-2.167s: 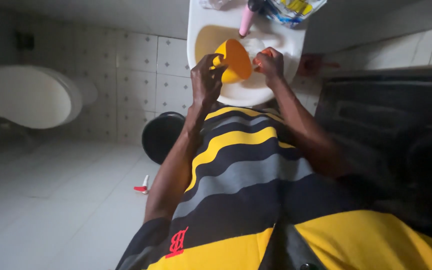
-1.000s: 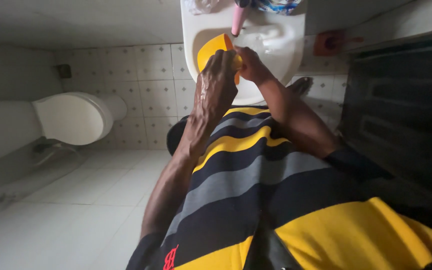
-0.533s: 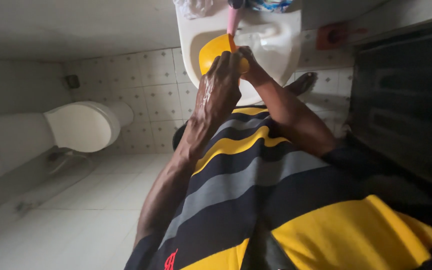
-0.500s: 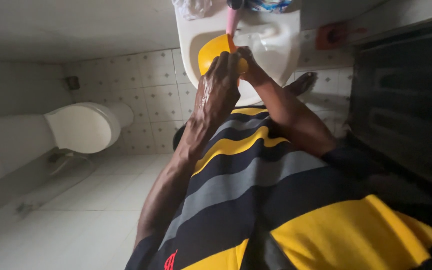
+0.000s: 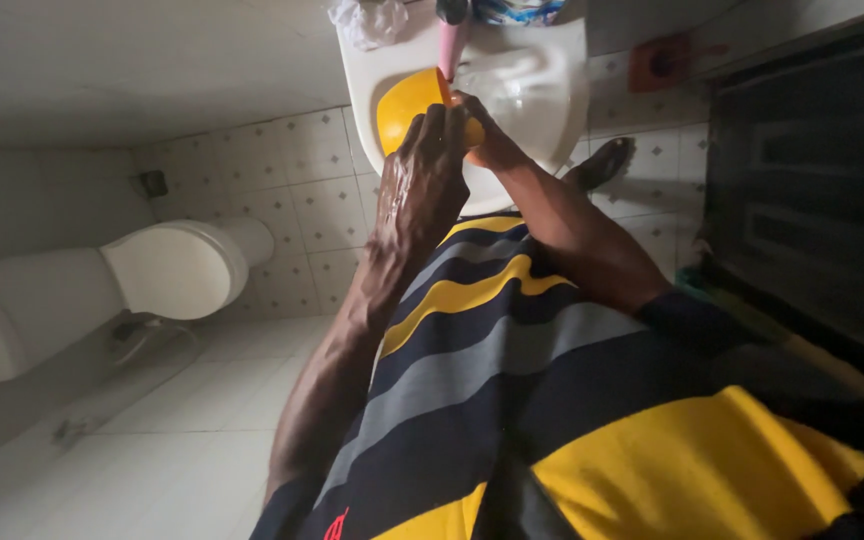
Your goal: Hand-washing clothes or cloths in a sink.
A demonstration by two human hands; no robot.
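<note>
Seen from the head camera, both hands meet over a white washbasin (image 5: 552, 120) at the far end of the scene, just above the person's striped yellow, grey and dark shirt (image 5: 512, 340). The left hand (image 5: 422, 185) is curled around a yellow plastic cup (image 5: 404, 100), its fingers (image 5: 434, 125) wrapped over the cup's near side and its wet back turned up to the camera. The cup is tilted, its mouth facing left and away, and it hangs over the left part of the basin bowl, right at the basin's near-left rim.

The right hand (image 5: 487, 140) comes in from the right and presses against the cup's right side, touching the left hand's fingertips. It is closed narrow — whether it grips the cup's handle or only rests on the wall is hard to tell, since the left hand covers that spot.

Just beyond the cup, a pink tube-like thing (image 5: 449, 48) stands at the basin's far edge, nearly touching the cup's rim. To its left lies a crumpled clear plastic bag (image 5: 367, 18); to its right, a blue-and-white package (image 5: 517, 10) is cut off by the top of the frame.

Well to the left sits a white toilet (image 5: 177, 268) with its lid down, on a pale tiled floor (image 5: 152, 440). A foot (image 5: 602, 162) shows near the basin's right side — beside a small orange-red object (image 5: 657, 65) on the patterned tiles.
</note>
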